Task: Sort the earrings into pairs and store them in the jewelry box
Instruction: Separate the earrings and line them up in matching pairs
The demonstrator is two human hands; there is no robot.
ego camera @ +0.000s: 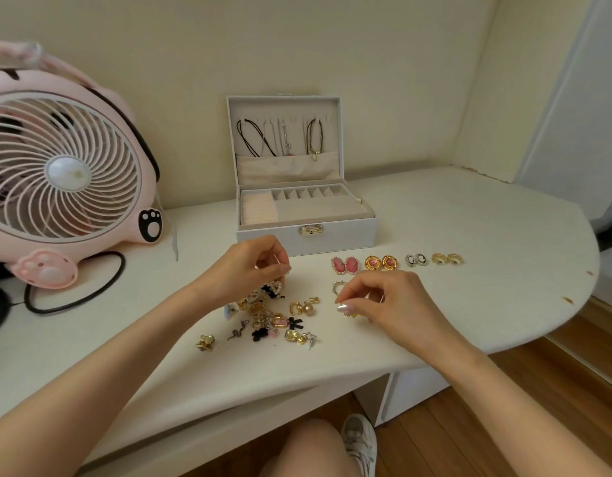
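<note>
White desk [469, 218] against a cream wall: earrings half sorted in front of an open jewelry box [332, 232].
The left hand [253, 266] curls over the far edge of the loose pile [273, 318], fingers pinching a pearly earring [278, 285]. The right hand [383, 297] pinches a yellow earring [353, 315] low over the desk, near a lone hoop [338, 287]. Finished pairs [380, 262] lie in a row just beyond it, so the right hand looks nearer for laying down the next match.

No readable text, label, brand or number shows on anything in view.
</note>
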